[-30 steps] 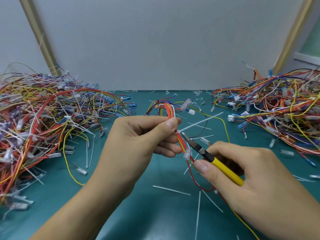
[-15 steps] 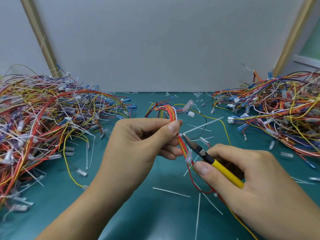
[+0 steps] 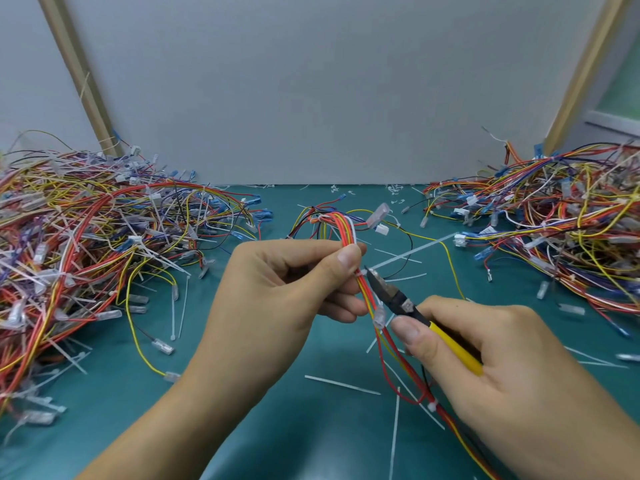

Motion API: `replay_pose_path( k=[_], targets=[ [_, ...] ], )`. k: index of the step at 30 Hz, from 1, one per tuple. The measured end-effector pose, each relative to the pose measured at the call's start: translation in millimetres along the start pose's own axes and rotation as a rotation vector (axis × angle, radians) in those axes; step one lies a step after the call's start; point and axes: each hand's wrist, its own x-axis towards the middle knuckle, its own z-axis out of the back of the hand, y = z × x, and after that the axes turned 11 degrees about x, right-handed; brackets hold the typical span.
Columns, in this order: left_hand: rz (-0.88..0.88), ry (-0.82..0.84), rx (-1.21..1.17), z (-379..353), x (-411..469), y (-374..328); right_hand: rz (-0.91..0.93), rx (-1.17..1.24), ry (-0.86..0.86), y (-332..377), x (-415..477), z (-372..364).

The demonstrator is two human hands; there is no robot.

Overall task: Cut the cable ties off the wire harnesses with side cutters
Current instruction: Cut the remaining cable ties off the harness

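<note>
1. The cable tie point(image 3: 408, 253) sits on the wire harness point(image 3: 347, 227) at the centre of the scene. Its head is just under our left thumb tip and its long tail sticks out toward 2 o'clock, which leaves the band open to the tool.
2. The side cutters point(image 3: 394, 294) come at it from 4 o'clock, tips touching the tie's head. We cannot tell whether the jaws are round the band.
3. Our left hand point(image 3: 287, 289) pinches the harness between thumb and fingers just above the tie, we judge to steady the wires.
4. Our right hand point(image 3: 485, 348) wraps the yellow handles, thumb laid alongside for control.
5. A second tie point(image 3: 432, 406) waits lower on the harness, toward 5 o'clock.
6. Cut strips point(image 3: 341, 384) lie on the green mat point(image 3: 277, 427) at 6 o'clock. The harness piles at 9 o'clock point(image 3: 86, 237) and 3 o'clock point(image 3: 554, 220) are probably sorted stock.
</note>
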Motion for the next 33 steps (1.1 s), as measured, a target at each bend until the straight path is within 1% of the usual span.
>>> replay_pose_path(
  k=[5,7,9,10,12,14,15,17,20,22,24,25,26,27,28,29,31,32,33],
  targets=[
    [0.002,-0.013,-0.018,1.3,1.8,1.5,-0.021,0.092,-0.016,-7.2,1.8,-0.5],
    [0.004,-0.030,0.000,2.5,2.6,2.3,-0.045,0.205,-0.069,-11.6,6.5,2.0],
    [-0.034,-0.059,0.065,2.7,2.4,5.2,-0.043,0.255,-0.147,-14.9,11.0,5.0],
    [-0.086,-0.082,0.140,2.1,1.7,7.5,-0.028,0.242,-0.193,-16.7,13.0,7.4],
    [-0.284,-0.156,0.424,0.3,-1.2,12.9,-0.007,0.267,-0.276,-18.6,16.1,12.9],
    [-0.505,-0.184,0.706,-3.0,-5.2,13.9,0.007,0.443,-0.270,-18.6,17.7,13.7],
    [-0.578,-0.166,0.776,-5.4,-7.9,14.6,0.009,0.572,-0.228,-18.1,17.8,12.9],
    [-0.691,-0.089,0.829,-8.0,-12.1,17.0,-0.019,0.802,-0.125,-16.5,17.3,10.3],
    [-0.867,-0.025,0.969,-8.6,-12.4,18.5,-0.122,1.002,-0.012,-13.7,16.5,7.0],
    [-0.942,-0.007,1.048,-7.5,-10.2,16.7,-0.143,1.015,0.001,-13.5,16.9,5.9],
    [-0.974,0.036,1.087,-7.1,-9.0,16.5,-0.145,0.984,-0.020,-13.8,17.3,3.9],
    [-0.943,0.086,1.057,-6.9,-9.5,17.5,-0.150,0.975,-0.026,-14.6,17.2,2.3],
    [-0.865,0.150,0.967,-6.9,-10.5,18.4,-0.156,0.969,-0.027,-15.1,17.0,0.8],
    [-0.738,0.207,0.824,-7.3,-11.6,17.9,-0.159,0.968,-0.031,-15.1,16.4,0.1],
    [-0.572,0.236,0.654,-8.3,-12.7,15.9,-0.160,0.968,-0.040,-14.0,15.8,0.0],
    [-0.389,0.231,0.479,-10.1,-13.1,14.0,-0.152,0.957,-0.052,-13.1,15.2,0.2],
    [-0.019,0.161,0.179,-14.7,-10.3,11.9,-0.118,0.871,-0.070,-11.2,13.0,-1.3],
    [0.128,0.133,0.073,-15.9,-7.9,11.6,-0.096,0.814,-0.070,-10.5,11.1,-3.6],
    [0.232,0.118,0.005,-16.3,-5.6,11.4,-0.074,0.755,-0.065,-9.6,9.0,-6.6]
  ],
)
